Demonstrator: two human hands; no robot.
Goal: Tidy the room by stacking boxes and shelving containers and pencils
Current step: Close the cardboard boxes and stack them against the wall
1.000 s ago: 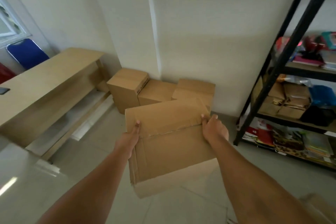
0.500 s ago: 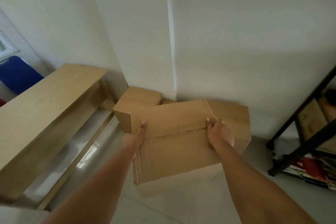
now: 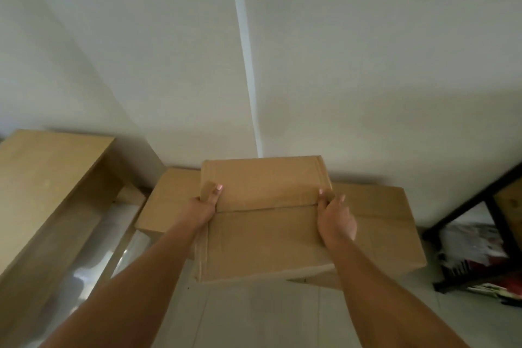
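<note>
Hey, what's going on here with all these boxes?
A person is carrying a cardboard box with both hands, the left hand gripping its left edge and the right hand gripping its right edge. The box is held over other boxes that sit on the floor against the wall, between a wooden desk on the left and a black shelf on the right. Whether it already rests on them cannot be told.

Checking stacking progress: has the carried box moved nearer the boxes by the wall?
Yes. The carried box now overlaps the floor boxes, forward toward the wall corner.
</note>
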